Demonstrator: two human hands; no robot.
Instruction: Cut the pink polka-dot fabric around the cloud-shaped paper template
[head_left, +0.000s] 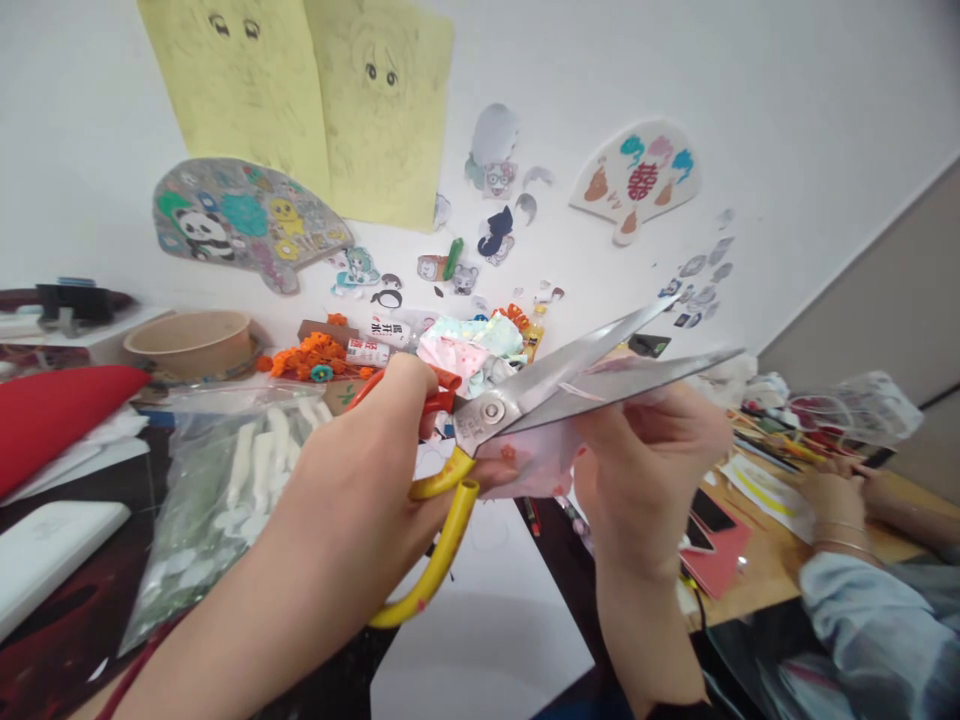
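A pair of scissors (491,412) points up and to the right, its long metal blades parted. My left hand (367,450) is closed around its handles, one with red sleeving and the other with yellow. A thin pale pink sheet (536,460) with small red marks hangs at and below the blades. My right hand (637,460) pinches this sheet, with its fingers close beneath the lower blade. Whether the sheet is cloth or plastic I cannot tell. White paper (487,610) lies under both hands on the dark table.
On the left are a clear bag of white and green pieces (255,470), a beige basket (191,340) and a white box (56,560). Orange flowers (311,355) and crumpled cloth (472,345) lie by the wall. At right, another person's hand (836,495) rests near phones (709,515).
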